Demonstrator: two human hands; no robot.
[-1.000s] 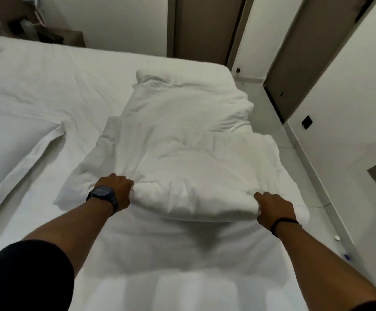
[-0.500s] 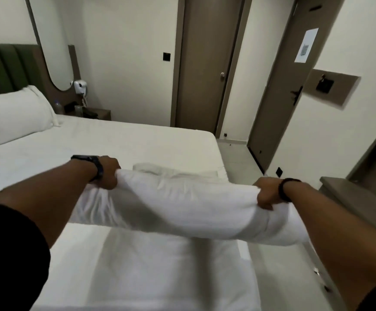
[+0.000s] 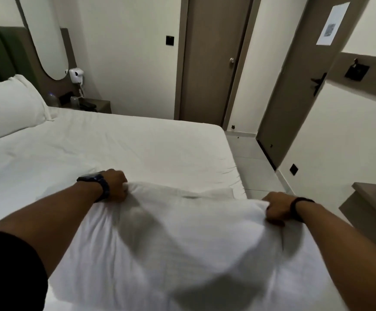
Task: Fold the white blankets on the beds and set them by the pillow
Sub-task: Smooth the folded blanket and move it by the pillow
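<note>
White sheets covered the bed (image 3: 137, 142), with a pillow (image 3: 7, 106) at its far left corner by the green headboard (image 3: 0, 52). Near the bed's near right corner, the left hand (image 3: 115, 185) and right hand (image 3: 276, 207) each clenched a far corner of the white blanket (image 3: 182, 239), fingers closed on the cloth.

Cream walls (image 3: 126, 52); two brown doors (image 3: 211, 63); green headboard (image 3: 0, 55); pale floor (image 3: 256, 169).
</note>
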